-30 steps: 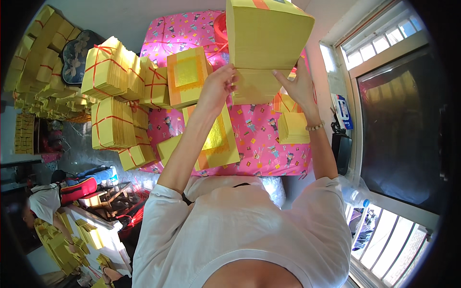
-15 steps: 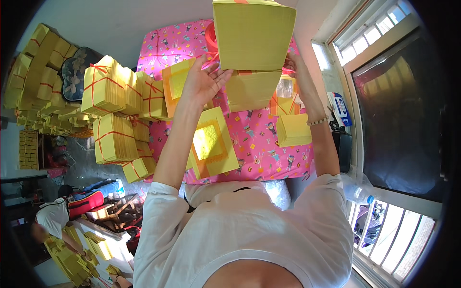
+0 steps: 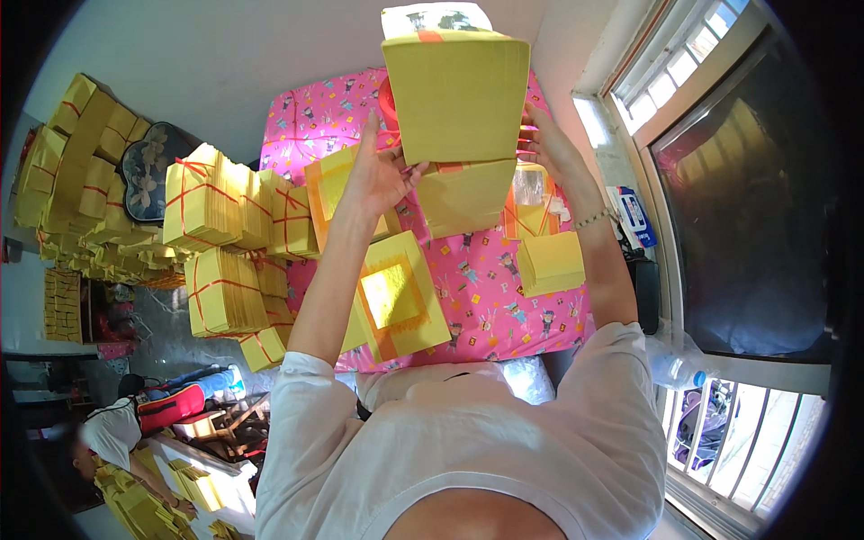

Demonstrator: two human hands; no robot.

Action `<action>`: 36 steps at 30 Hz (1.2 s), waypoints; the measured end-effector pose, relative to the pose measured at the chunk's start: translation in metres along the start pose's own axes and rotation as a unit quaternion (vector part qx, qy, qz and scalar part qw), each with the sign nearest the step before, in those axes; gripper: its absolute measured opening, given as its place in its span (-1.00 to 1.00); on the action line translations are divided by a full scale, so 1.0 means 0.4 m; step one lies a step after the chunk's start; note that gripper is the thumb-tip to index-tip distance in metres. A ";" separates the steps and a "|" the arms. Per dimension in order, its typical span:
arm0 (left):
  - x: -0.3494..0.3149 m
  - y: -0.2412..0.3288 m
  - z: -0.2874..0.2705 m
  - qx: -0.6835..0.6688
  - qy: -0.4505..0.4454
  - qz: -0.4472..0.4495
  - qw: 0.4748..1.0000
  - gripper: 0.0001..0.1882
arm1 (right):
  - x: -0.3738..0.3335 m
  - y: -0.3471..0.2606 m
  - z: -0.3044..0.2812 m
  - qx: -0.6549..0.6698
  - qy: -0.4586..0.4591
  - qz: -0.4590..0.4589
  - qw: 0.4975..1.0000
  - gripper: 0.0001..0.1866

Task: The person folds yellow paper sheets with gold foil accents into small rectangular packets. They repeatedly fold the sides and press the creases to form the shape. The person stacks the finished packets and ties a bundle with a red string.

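Note:
A tall block of stacked yellow paper (image 3: 457,99) stands on another yellow paper stack (image 3: 466,198) on the pink patterned table cover. My left hand (image 3: 385,175) is at the upper block's lower left corner, palm showing and fingers apart, some fingertips by the seam between the blocks. On the opposite side, my right hand (image 3: 546,144) has its spread fingers beside the block's right edge; whether they touch it is unclear. A strip of orange-red shows at the block's top edge, with a white printed sheet (image 3: 441,16) above. Nearer me lies a yellow sheet stack with a gold square (image 3: 387,295).
Yellow bundles tied with red string (image 3: 202,198) crowd the left side. A small yellow stack (image 3: 551,264) sits at right on the pink cover (image 3: 486,306). A red round item (image 3: 387,101) shows behind the block. At lower left, another person (image 3: 112,432) handles yellow paper.
The view has shifted, so the table sits lower in the picture and more of the white printed sheet on top shows. Both hands stay beside the block, the left fingers slightly rearranged.

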State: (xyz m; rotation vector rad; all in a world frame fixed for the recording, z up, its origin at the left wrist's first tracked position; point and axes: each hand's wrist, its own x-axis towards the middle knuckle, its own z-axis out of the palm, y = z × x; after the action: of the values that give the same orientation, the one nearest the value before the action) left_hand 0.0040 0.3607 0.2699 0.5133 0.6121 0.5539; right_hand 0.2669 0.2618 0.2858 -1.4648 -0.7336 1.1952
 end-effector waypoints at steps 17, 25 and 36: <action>0.072 0.081 -0.019 0.188 0.006 0.010 0.982 -0.11 | 0.199 -0.014 -0.042 -0.096 -0.079 0.053 0.991 -0.34; 0.029 0.068 0.096 0.049 0.013 0.061 0.997 -0.03 | 0.172 0.028 -0.019 -0.112 -0.108 -0.030 0.987 -0.37; -0.040 0.024 0.166 0.190 0.004 0.198 0.962 -0.05 | 0.016 0.026 -0.002 -0.039 0.047 -0.264 0.962 -0.41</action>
State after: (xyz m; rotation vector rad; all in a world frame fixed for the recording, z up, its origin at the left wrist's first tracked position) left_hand 0.0331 0.3394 0.3286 1.0109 0.6306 0.8211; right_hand 0.2679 0.2647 0.2741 -1.2657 -1.0350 0.6890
